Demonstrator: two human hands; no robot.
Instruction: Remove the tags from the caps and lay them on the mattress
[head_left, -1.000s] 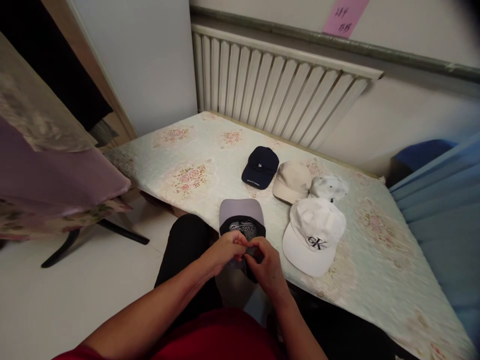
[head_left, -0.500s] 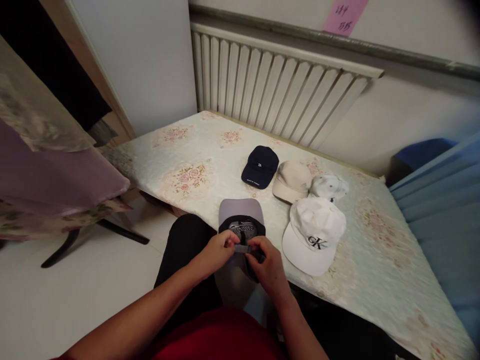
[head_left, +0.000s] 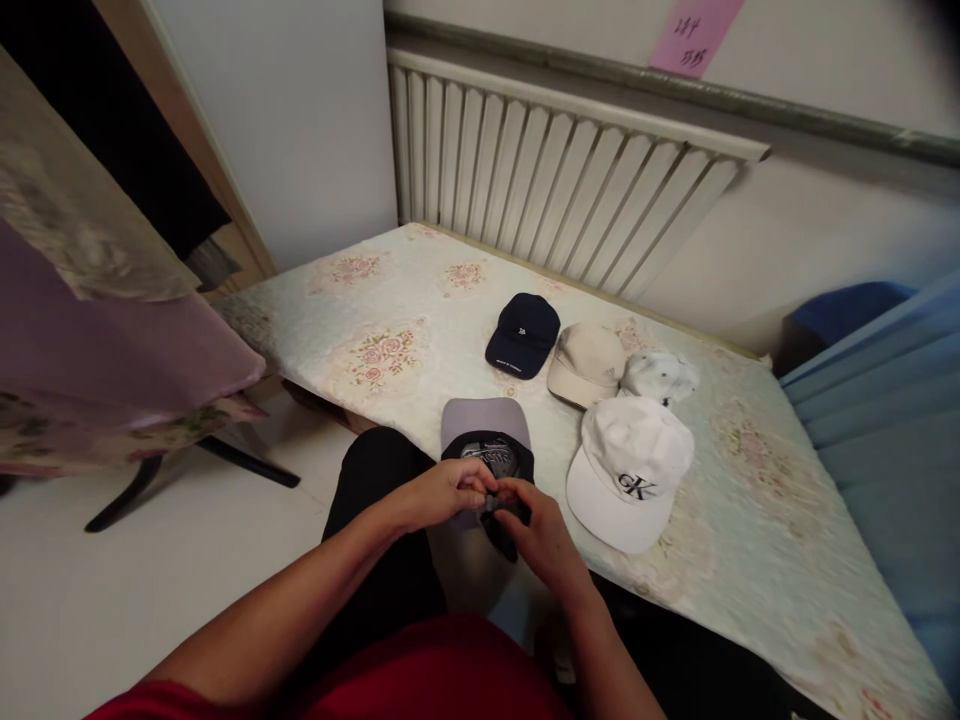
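A grey baseball cap (head_left: 486,418) lies upside down at the near edge of the bed, its brim pointing away from me and its dark inside showing. Both hands pinch the strap (head_left: 490,502) at the back of this cap. My left hand (head_left: 442,492) is closed on the strap from the left, thumb and fingers together. From the right, my right hand (head_left: 536,530) grips it close by, so the fingertips of both hands nearly meet. The fingers cover much of the strap and its fastening.
On the flowered bed cover (head_left: 382,300) lie a navy cap (head_left: 523,335), a beige cap (head_left: 589,365), a small white cap (head_left: 660,375) and a larger white cap (head_left: 634,470). Behind stands a radiator (head_left: 555,180). A blue curtain (head_left: 885,430) hangs at the right.
My left hand has moved right along the strap, closer to my right hand. Less of the strap shows between the fingers. The other caps lie unchanged.
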